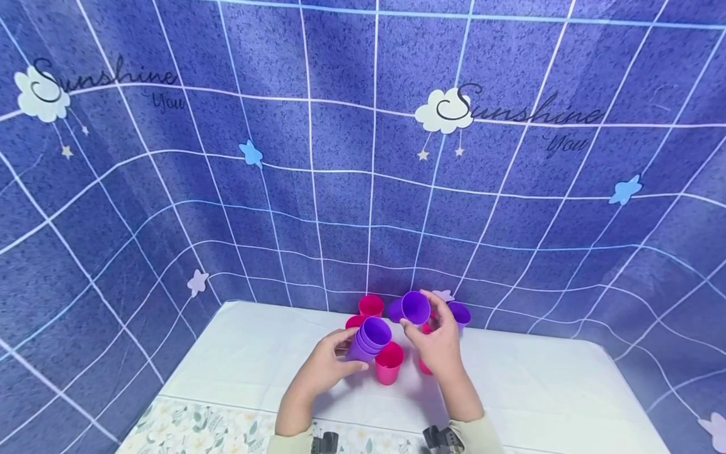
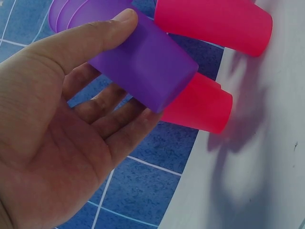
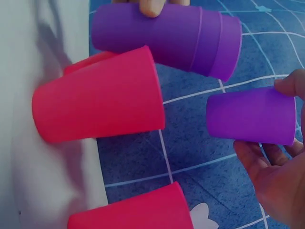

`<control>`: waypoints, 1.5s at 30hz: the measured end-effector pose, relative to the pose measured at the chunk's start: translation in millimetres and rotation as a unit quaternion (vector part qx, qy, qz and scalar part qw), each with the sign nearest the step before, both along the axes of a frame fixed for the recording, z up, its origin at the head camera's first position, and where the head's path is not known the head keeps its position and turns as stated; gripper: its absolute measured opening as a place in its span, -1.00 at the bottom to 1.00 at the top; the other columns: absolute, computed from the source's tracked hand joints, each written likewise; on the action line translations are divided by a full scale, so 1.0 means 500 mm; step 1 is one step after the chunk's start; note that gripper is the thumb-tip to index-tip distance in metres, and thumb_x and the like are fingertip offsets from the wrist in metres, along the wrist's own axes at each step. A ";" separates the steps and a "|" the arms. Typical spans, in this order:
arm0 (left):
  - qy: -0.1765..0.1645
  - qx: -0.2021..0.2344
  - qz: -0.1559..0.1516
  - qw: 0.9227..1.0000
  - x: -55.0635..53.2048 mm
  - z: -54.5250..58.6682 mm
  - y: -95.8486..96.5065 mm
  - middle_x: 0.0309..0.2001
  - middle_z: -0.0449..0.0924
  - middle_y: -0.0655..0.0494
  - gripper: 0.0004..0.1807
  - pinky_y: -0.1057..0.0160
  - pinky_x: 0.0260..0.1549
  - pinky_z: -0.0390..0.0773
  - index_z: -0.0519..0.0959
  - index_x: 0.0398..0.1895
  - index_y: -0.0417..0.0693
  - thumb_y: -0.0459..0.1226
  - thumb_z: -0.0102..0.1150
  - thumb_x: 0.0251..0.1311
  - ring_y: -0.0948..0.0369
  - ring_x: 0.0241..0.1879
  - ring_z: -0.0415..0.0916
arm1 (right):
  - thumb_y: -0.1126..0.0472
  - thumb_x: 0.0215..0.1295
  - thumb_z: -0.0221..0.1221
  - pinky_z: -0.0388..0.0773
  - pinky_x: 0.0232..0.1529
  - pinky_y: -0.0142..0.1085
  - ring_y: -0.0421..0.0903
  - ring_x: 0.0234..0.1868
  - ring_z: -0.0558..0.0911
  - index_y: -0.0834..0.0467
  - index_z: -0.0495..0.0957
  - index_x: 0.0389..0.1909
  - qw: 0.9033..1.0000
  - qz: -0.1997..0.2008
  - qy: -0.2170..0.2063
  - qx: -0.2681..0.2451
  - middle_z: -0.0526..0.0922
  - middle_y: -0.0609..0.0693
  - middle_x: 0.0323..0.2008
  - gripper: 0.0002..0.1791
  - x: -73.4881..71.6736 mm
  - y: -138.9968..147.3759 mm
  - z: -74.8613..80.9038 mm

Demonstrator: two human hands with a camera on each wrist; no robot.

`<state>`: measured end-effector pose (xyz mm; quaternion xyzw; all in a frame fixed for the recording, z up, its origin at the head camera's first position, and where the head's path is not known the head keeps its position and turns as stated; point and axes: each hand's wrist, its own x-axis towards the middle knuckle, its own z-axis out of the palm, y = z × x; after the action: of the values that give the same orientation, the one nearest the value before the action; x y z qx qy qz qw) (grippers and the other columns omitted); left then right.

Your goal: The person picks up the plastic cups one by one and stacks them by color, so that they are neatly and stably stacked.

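A stack of purple cups (image 1: 360,348) sits in my left hand (image 1: 323,369), gripped between thumb and fingers and tilted, with several nested rims showing. The left wrist view shows the thumb along the side of the stack (image 2: 143,67) and the fingers beneath it. My right hand (image 1: 441,343) holds one purple cup (image 1: 416,308) near its rim, above the table and right of the stack. In the right wrist view this single cup (image 3: 250,117) lies sideways, its base toward the stack (image 3: 147,36) and apart from it. A pink cup (image 1: 388,366) stands upright between the hands.
More pink cups (image 1: 371,305) stand behind the left hand, and others are partly hidden by the right. Purple cups (image 1: 460,313) stand at the back. The white table (image 1: 255,353) meets a blue gridded curtain (image 1: 340,189) at the rear; a floral cloth (image 1: 193,429) covers its front.
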<state>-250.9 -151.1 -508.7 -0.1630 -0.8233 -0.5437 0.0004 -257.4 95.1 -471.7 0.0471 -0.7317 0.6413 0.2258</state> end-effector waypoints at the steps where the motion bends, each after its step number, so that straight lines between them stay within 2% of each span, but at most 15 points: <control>1: 0.000 -0.002 0.001 1.000 -0.001 -0.001 0.000 0.11 0.69 -0.06 -0.23 0.03 0.22 0.68 0.55 0.40 -0.14 -0.28 0.61 0.05 0.02 0.14 0.66 | 0.42 0.04 0.54 0.63 -0.09 -0.45 -0.23 -0.13 0.63 0.10 0.59 0.31 1.000 0.003 0.001 -0.007 0.76 0.20 0.05 -0.26 0.001 -0.001 0.003; 6: -0.005 -0.014 0.003 1.000 -0.004 -0.003 -0.001 0.09 0.68 0.00 -0.23 0.15 0.21 0.67 0.55 0.40 -0.08 -0.26 0.61 0.06 0.07 0.15 0.64 | 0.48 0.06 0.49 0.62 0.05 -0.59 -0.36 -0.02 0.68 0.16 0.58 0.32 0.999 0.020 0.015 -0.048 0.73 0.22 0.14 -0.28 0.007 -0.004 0.013; 9: -0.009 -0.013 0.003 1.000 -0.004 -0.003 -0.001 0.09 0.68 0.01 -0.24 0.16 0.21 0.66 0.56 0.40 -0.07 -0.27 0.61 0.06 0.08 0.15 0.64 | 0.52 0.06 0.47 0.65 0.02 -0.56 -0.37 -0.05 0.70 0.21 0.58 0.31 0.997 0.032 0.028 -0.070 0.75 0.18 0.07 -0.29 0.010 -0.008 0.016; 13: -0.008 -0.013 0.002 1.000 -0.003 -0.003 0.000 0.09 0.68 -0.01 -0.24 0.13 0.20 0.67 0.55 0.40 -0.08 -0.27 0.60 0.06 0.06 0.14 0.64 | 0.55 0.06 0.45 0.69 -0.08 -0.51 -0.32 -0.13 0.72 0.26 0.58 0.29 0.995 0.051 0.039 -0.080 0.76 -0.02 -0.08 -0.31 0.010 -0.013 0.013; 15: -0.005 -0.012 0.000 1.000 -0.001 -0.003 0.001 0.11 0.68 -0.05 -0.24 0.09 0.19 0.68 0.55 0.40 -0.11 -0.28 0.59 0.07 0.04 0.13 0.65 | 0.54 0.08 0.44 0.70 -0.10 -0.49 -0.30 -0.14 0.71 0.26 0.57 0.29 0.994 0.064 0.039 -0.079 0.75 -0.08 -0.09 -0.32 0.010 -0.015 0.010; 21: -0.005 0.002 0.003 1.000 0.002 0.001 0.004 0.17 0.68 -0.10 -0.25 0.01 0.18 0.68 0.56 0.39 -0.13 -0.31 0.60 0.06 0.03 0.11 0.67 | 0.47 0.12 0.45 0.66 -0.19 -0.48 -0.27 -0.19 0.67 0.22 0.59 0.26 0.994 0.089 0.021 -0.060 0.75 0.08 -0.09 -0.38 0.009 -0.022 0.003; 29: -0.007 0.011 0.002 1.000 -0.002 -0.002 0.001 0.16 0.68 -0.08 -0.24 -0.01 0.20 0.68 0.55 0.39 -0.15 -0.30 0.60 0.06 0.04 0.13 0.66 | 0.42 0.13 0.47 0.66 0.11 -0.49 -0.28 -0.02 0.72 0.25 0.60 0.24 0.992 0.123 0.015 -0.035 0.75 0.28 0.04 -0.41 0.010 -0.038 -0.007; 33: -0.003 -0.001 0.001 1.000 -0.004 -0.007 -0.003 0.13 0.68 -0.06 -0.25 0.07 0.21 0.68 0.54 0.40 -0.15 -0.28 0.59 0.08 0.03 0.15 0.65 | 0.35 0.13 0.50 0.63 0.21 -0.46 -0.22 0.04 0.72 0.22 0.61 0.23 0.991 0.132 -0.005 -0.015 0.77 0.23 0.06 -0.40 0.010 -0.046 -0.011; 37: -0.002 -0.005 -0.001 1.000 -0.003 -0.007 -0.004 0.15 0.68 -0.08 -0.26 0.06 0.21 0.68 0.54 0.40 -0.16 -0.29 0.58 0.10 0.00 0.16 0.66 | 0.31 0.12 0.52 0.60 0.26 -0.43 -0.14 0.08 0.72 0.18 0.62 0.22 0.991 0.131 -0.024 -0.002 0.77 0.16 0.07 -0.40 0.011 -0.051 -0.013; 45: -0.006 -0.007 -0.001 1.000 -0.004 -0.007 -0.005 0.13 0.69 -0.04 -0.23 0.15 0.20 0.67 0.53 0.41 -0.14 -0.26 0.59 0.09 0.04 0.15 0.65 | 0.27 0.09 0.56 0.61 0.28 -0.42 -0.07 0.11 0.68 0.12 0.67 0.17 0.989 0.144 -0.001 0.018 0.66 0.09 0.15 -0.43 0.007 -0.052 -0.019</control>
<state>-252.7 -153.5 -512.3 -0.1603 -0.8272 -0.5385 -0.0059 -254.1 69.2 -481.3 0.1557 -0.7291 0.6538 0.1293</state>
